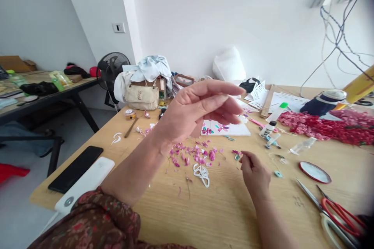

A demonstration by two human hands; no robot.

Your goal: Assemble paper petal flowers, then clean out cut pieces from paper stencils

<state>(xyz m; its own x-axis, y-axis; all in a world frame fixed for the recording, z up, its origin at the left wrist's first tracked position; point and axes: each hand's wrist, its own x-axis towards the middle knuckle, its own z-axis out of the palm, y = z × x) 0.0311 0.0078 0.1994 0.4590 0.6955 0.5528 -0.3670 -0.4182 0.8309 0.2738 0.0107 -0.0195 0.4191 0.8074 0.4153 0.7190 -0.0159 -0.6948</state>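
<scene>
My left hand [201, 109] is raised above the table, its fingers stretched out and slightly apart, the thumb lying beneath the index finger. Nothing shows in it, though a fine thread would be too thin to see. Low over the table, my right hand [255, 173] pinches a small purple flower [236, 152] between thumb and fingertips. A teal ring-like piece shows just under the flower. Loose pink petals [201, 155] lie scattered left of that hand, with a white looped chain [201, 175] near them. Behind, partly hidden by my left hand, is a white sheet with coloured flowers [208, 130].
Scissors [327, 210] and a round red-rimmed dish [314, 172] lie at the right. Small bottles [267, 129] and a red-pink beaded heap [312, 124] stand farther back. A black phone [76, 169] and a white device [87, 183] lie along the left edge.
</scene>
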